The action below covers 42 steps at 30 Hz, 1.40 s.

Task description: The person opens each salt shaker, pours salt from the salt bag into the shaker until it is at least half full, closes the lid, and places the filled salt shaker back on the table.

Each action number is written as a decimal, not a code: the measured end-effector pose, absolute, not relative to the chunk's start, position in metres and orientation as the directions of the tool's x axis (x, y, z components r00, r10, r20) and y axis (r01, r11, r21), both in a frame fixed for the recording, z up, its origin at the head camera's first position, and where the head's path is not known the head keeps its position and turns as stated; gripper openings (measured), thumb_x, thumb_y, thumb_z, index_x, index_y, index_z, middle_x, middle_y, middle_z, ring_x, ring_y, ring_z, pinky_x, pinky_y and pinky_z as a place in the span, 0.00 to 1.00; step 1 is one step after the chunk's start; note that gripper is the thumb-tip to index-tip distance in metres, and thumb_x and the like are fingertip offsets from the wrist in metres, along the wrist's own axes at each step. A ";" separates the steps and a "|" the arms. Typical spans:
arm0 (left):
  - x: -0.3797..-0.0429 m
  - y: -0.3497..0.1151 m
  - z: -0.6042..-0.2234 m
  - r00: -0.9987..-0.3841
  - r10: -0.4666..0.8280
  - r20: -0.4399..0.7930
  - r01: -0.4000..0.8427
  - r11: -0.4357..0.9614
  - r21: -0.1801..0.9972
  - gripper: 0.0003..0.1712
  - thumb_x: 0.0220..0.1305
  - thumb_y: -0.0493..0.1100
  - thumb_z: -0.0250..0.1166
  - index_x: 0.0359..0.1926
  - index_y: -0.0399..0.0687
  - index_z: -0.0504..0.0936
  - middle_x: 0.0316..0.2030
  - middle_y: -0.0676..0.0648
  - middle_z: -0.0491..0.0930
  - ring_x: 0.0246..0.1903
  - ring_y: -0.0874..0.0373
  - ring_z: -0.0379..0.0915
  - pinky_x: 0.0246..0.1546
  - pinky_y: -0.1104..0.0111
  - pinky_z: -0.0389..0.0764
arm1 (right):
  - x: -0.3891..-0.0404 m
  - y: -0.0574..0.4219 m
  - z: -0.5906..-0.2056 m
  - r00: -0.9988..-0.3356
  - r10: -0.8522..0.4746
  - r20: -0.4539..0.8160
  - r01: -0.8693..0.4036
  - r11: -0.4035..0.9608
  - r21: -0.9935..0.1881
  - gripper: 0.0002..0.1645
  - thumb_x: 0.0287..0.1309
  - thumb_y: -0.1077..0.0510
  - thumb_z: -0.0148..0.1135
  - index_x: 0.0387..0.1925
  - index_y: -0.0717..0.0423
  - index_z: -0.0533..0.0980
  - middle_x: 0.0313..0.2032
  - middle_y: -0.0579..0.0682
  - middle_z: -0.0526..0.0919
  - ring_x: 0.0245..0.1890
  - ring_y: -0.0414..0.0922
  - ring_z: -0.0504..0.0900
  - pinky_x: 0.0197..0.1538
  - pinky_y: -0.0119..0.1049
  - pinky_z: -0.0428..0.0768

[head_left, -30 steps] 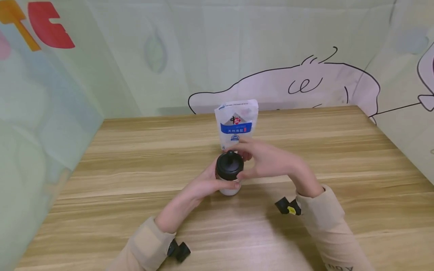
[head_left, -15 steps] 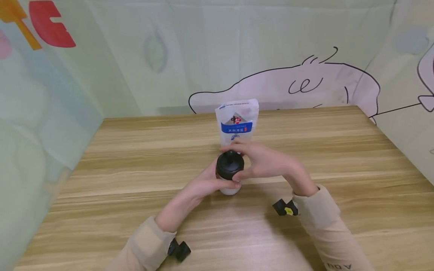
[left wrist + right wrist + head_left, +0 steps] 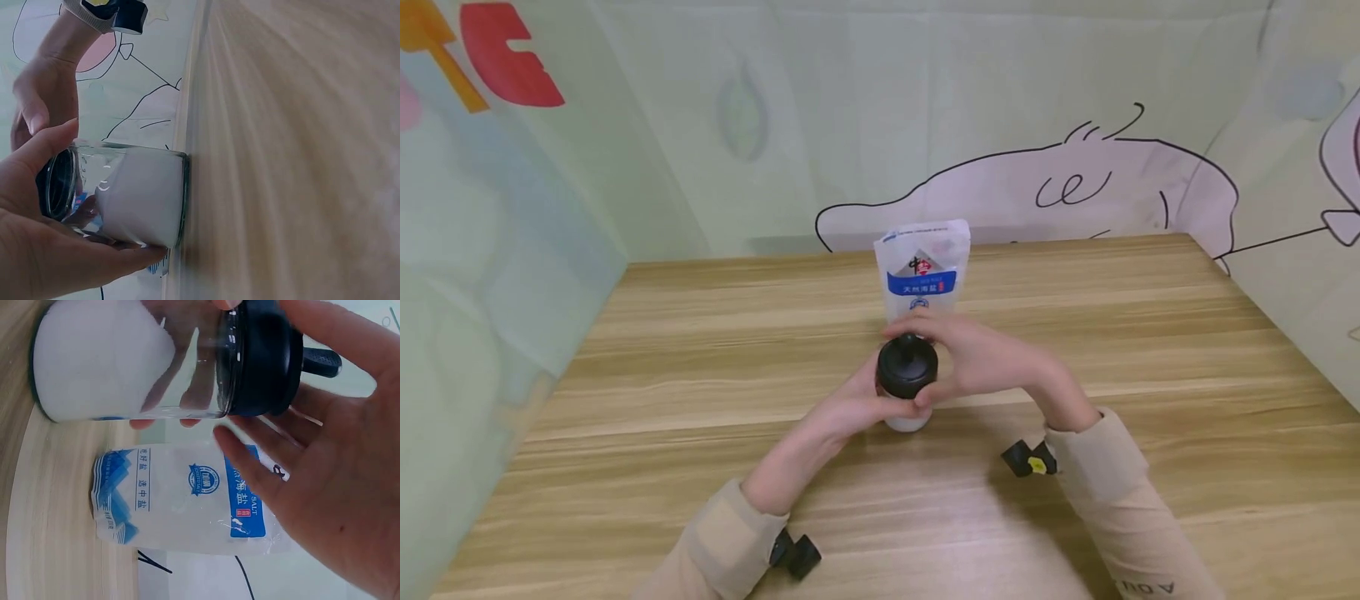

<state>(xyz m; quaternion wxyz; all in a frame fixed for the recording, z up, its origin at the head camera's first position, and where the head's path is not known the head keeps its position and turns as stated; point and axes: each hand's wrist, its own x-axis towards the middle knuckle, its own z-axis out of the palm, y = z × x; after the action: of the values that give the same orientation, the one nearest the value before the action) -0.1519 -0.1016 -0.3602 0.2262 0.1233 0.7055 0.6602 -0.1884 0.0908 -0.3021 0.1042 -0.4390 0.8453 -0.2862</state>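
A glass seasoning jar (image 3: 140, 194), partly filled with white salt, stands upright on the wooden table. Its black lid (image 3: 907, 371) is on top, with a knobbed black handle (image 3: 322, 362) sticking up from it. My left hand (image 3: 850, 407) grips the glass, its thumb in front and fingers behind. From the right, my right hand (image 3: 988, 357) holds the lid between thumb and fingers. Just behind the jar stands a white and blue salt bag (image 3: 175, 494), its lower part hidden by the right hand in the head view.
The wood-grain table (image 3: 700, 333) reaches back to a pale wall hanging (image 3: 812, 125) printed with cartoon figures. Another printed sheet (image 3: 460, 292) borders the left side. Small black devices (image 3: 796, 557) sit at both wrists.
My right hand has moved slightly left and its fingers have closed in around the lid. The left hand, jar and bag stay in place.
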 end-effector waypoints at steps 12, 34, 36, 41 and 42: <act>-0.151 -0.101 -0.359 -0.867 0.474 -0.154 -0.124 0.095 0.988 0.49 0.53 0.33 0.69 0.71 0.58 0.55 0.70 0.51 0.60 0.69 0.52 0.53 0.74 0.48 0.44 | -0.186 0.088 -0.300 -0.622 -0.781 0.055 -0.654 0.480 -0.585 0.42 0.45 0.50 0.76 0.62 0.51 0.70 0.53 0.48 0.72 0.53 0.44 0.71 0.61 0.46 0.74; -0.150 -0.102 -0.359 -0.873 0.464 -0.151 -0.125 0.088 0.988 0.48 0.51 0.33 0.69 0.71 0.56 0.56 0.69 0.49 0.62 0.69 0.51 0.54 0.74 0.48 0.43 | -0.183 0.089 -0.296 -0.591 -0.804 0.068 -0.688 0.458 -0.564 0.41 0.46 0.54 0.75 0.62 0.50 0.69 0.59 0.46 0.74 0.59 0.43 0.72 0.66 0.45 0.71; -0.150 -0.102 -0.359 -0.873 0.461 -0.158 -0.131 0.091 0.987 0.48 0.51 0.34 0.69 0.70 0.55 0.57 0.69 0.49 0.62 0.69 0.50 0.54 0.74 0.47 0.43 | -0.183 0.090 -0.296 -0.576 -0.814 0.071 -0.692 0.440 -0.572 0.39 0.47 0.57 0.73 0.63 0.51 0.69 0.60 0.46 0.74 0.60 0.44 0.72 0.67 0.45 0.71; -0.149 -0.101 -0.359 -0.871 0.460 -0.170 -0.140 0.098 0.985 0.49 0.52 0.36 0.70 0.72 0.58 0.54 0.70 0.50 0.61 0.70 0.51 0.53 0.74 0.46 0.44 | -0.182 0.090 -0.296 -0.586 -0.808 0.056 -0.676 0.450 -0.584 0.37 0.48 0.60 0.72 0.62 0.52 0.70 0.58 0.46 0.74 0.59 0.43 0.72 0.65 0.44 0.73; -0.150 -0.101 -0.359 -0.871 0.461 -0.169 -0.140 0.095 0.986 0.50 0.52 0.35 0.70 0.72 0.58 0.54 0.70 0.50 0.60 0.70 0.51 0.53 0.74 0.47 0.44 | -0.182 0.090 -0.297 -0.590 -0.806 0.053 -0.673 0.455 -0.584 0.37 0.48 0.60 0.72 0.62 0.52 0.70 0.58 0.46 0.74 0.58 0.43 0.72 0.65 0.44 0.73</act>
<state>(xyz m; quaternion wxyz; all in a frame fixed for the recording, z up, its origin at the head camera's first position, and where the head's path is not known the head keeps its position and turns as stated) -0.1496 -0.1013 -0.3589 0.2266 0.1136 0.7045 0.6629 -0.1824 0.0903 -0.2965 0.1164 -0.4374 0.8448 -0.2853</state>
